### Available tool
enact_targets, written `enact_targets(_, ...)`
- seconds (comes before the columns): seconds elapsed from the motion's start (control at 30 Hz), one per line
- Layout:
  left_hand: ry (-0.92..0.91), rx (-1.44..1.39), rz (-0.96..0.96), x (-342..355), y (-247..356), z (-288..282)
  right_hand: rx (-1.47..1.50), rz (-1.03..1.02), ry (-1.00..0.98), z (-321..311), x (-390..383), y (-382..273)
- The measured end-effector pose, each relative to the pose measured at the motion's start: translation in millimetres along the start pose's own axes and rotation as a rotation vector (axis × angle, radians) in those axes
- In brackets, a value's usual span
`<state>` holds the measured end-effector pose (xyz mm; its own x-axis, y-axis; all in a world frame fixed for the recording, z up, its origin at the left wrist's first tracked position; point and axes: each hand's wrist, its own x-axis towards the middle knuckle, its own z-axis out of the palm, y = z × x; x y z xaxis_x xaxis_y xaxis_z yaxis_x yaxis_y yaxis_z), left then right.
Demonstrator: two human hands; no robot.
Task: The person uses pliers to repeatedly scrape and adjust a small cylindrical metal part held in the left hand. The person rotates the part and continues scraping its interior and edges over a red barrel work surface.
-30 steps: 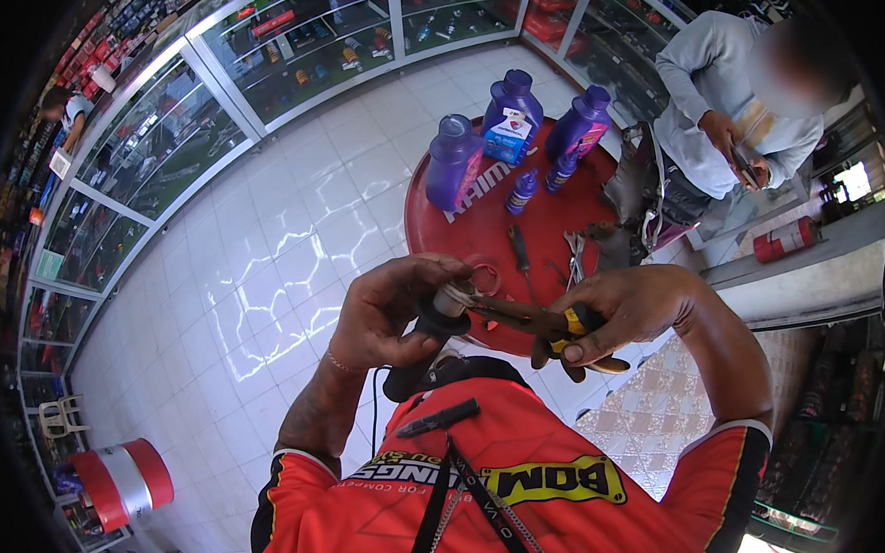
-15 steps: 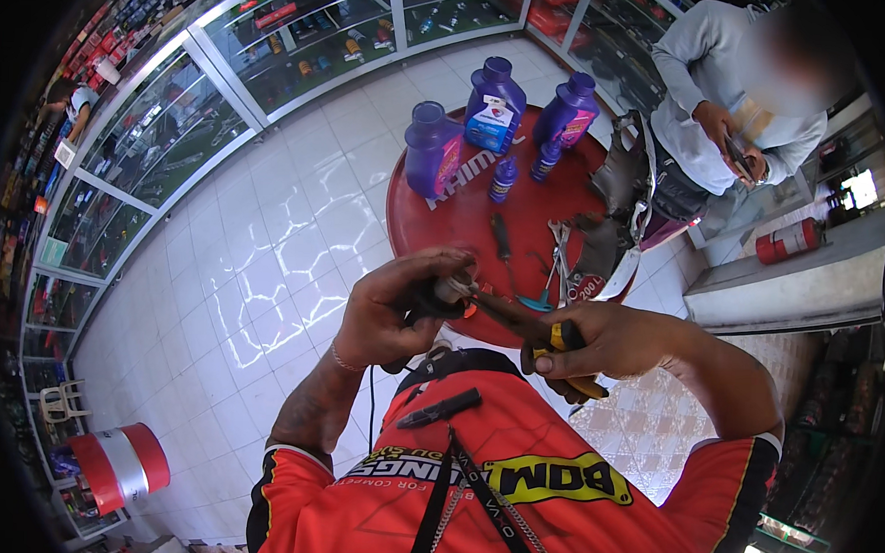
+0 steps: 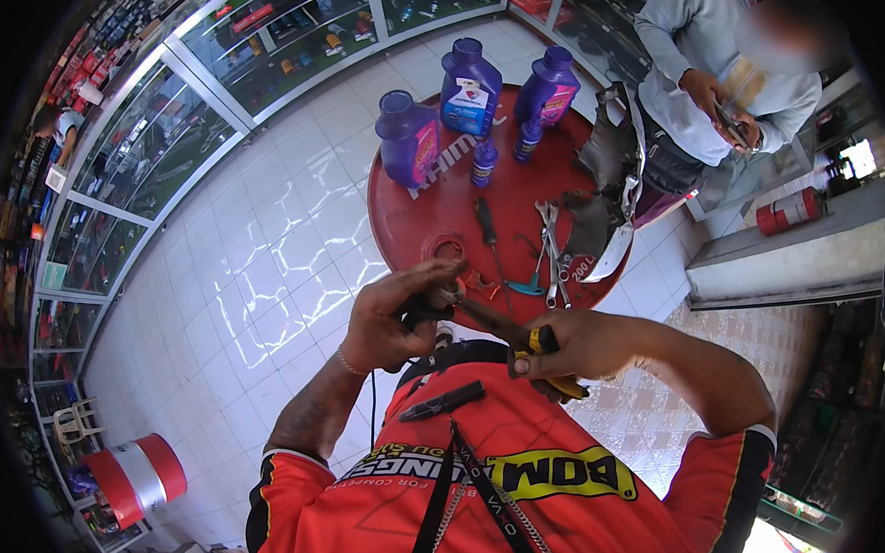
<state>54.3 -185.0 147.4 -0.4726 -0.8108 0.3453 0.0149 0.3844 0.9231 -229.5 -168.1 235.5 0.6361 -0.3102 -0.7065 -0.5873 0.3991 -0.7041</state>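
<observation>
In front of my chest, my left hand (image 3: 387,318) is closed around a small dark part with a pale metallic end, mostly hidden by the fingers. Yellow-and-black-handled pliers (image 3: 494,322) are gripped in my right hand (image 3: 591,348). Their jaws point left and meet the small part at my left fingertips; whether they clamp it I cannot tell. Just beyond my hands is a red drum top (image 3: 401,221). On it lie a screwdriver (image 3: 486,222), several wrenches (image 3: 553,251), a teal-handled tool (image 3: 527,288) and a small orange piece (image 3: 479,282).
Large purple bottles (image 3: 471,92) and small ones (image 3: 482,164) stand on the drum's far side. A grey-and-black curved part (image 3: 607,185) leans over its right edge. Beyond it, a person (image 3: 722,101) holds a phone-like object. Glass display cases (image 3: 145,134) line the left and back.
The view has shifted slightly, showing more of the drum top past my left hand. Both hands keep their grips, the pliers staying at the small part.
</observation>
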Motion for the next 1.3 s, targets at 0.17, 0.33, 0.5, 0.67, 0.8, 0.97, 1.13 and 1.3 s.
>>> enact_targets(0.17,-0.001,0.082,0.070,-2,-9,0,0.087,0.070,-0.054,-2,5,4)
enact_targets(0.33,0.008,0.073,0.031,-5,-11,-2,-0.006,0.005,0.015,7,11,3)
enact_targets(0.5,0.030,0.073,0.030,-7,-10,-3,0.171,-0.018,-0.081,6,16,4)
enact_targets(0.67,0.061,0.090,-0.003,-12,-13,-2,-0.040,-0.049,0.037,17,25,8)
enact_targets(0.8,0.080,0.029,-0.096,-18,-14,2,0.036,-0.011,-0.001,17,28,11)
enact_targets(0.97,0.115,0.095,-0.035,-20,-12,6,0.174,-0.033,-0.040,17,25,16)
enact_targets(1.13,0.138,0.074,-0.002,-18,-11,9,0.102,-0.084,0.006,22,21,19)
enact_targets(1.3,0.087,0.152,0.056,-23,-11,16,0.196,0.020,-0.025,26,14,21)
